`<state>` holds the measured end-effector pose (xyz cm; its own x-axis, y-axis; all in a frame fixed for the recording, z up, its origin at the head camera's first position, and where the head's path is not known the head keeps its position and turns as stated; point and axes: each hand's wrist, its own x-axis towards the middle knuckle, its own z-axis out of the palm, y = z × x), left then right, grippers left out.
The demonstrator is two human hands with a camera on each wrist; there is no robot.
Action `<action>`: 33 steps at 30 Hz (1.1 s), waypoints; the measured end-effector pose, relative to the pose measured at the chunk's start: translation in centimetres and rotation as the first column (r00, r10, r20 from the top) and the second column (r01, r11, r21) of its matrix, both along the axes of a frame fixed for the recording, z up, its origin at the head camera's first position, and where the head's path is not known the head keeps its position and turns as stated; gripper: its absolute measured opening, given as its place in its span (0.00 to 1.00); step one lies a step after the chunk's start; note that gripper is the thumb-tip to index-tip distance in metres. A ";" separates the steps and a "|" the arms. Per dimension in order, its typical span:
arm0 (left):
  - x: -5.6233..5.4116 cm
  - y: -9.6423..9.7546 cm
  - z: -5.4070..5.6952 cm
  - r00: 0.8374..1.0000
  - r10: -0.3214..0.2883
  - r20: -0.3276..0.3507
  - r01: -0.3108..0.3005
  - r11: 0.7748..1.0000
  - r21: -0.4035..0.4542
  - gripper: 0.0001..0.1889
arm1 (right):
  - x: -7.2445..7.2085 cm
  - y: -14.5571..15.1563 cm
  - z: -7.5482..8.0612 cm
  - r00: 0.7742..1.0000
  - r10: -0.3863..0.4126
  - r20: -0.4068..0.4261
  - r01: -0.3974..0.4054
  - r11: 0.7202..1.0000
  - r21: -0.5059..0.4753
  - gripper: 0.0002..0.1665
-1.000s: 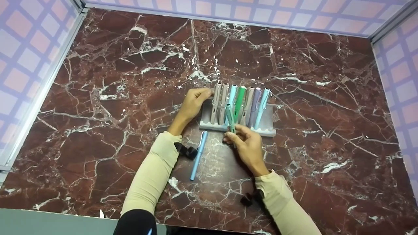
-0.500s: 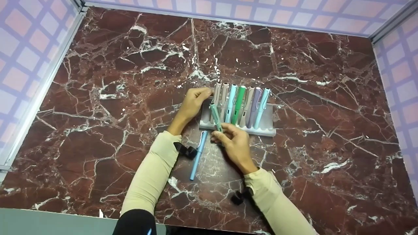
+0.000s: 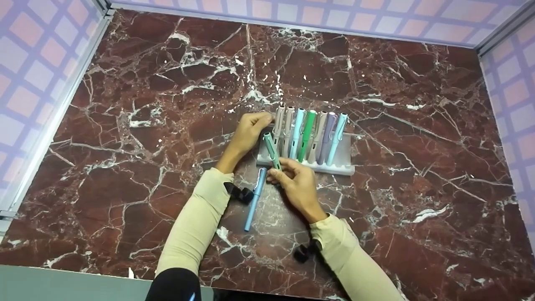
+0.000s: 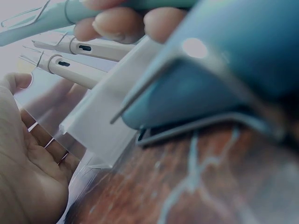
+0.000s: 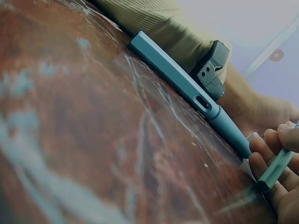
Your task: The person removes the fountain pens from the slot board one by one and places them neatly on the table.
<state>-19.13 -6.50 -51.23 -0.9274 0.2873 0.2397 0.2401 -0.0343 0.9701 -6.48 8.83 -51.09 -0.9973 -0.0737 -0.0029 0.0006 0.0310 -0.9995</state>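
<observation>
A clear pen stand (image 3: 343, 146) holds a row of several leaning pens in brown, light blue, green (image 3: 307, 131) and purple. My left hand (image 3: 247, 130) grips the stand's upper left edge; in the left wrist view its fingers show behind the clear panel (image 4: 100, 109). Between thumb and fingers, my right hand (image 3: 300, 186) pinches a pale green pen (image 3: 271, 149) by its lower part. That pen tilts cap-up in front of the stand's left end, beside the brown pens (image 4: 79, 72). A blue pen (image 3: 254, 202) lies on the table between the forearms.
The dark red marbled table (image 3: 418, 167) runs out to checkered side and back panels (image 3: 355, 14). A black wrist camera (image 3: 240, 193) on the left sleeve sits right by the blue pen.
My right hand has carried the pale green pen leftward, from before the middle of the row to the stand's left end. The left hand and the blue pen have stayed put.
</observation>
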 end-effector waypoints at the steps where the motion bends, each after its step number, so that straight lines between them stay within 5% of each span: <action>1: 0.0 0.0 0.1 1.000 -0.004 0.000 0.004 1.000 -0.002 0.15 | 0.0 0.0 0.0 1.000 0.001 -0.001 -0.001 1.000 0.002 0.16; 18: -0.1 0.1 -0.3 1.000 -0.003 -0.001 0.003 1.000 0.009 0.16 | 2.3 -0.2 0.1 0.999 0.049 -0.008 -0.049 0.999 0.013 0.13; 33: -0.1 0.0 -0.2 1.000 0.009 0.019 -0.009 1.000 0.016 0.15 | 6.9 -0.7 0.2 0.982 0.190 0.017 -0.189 0.981 -0.044 0.13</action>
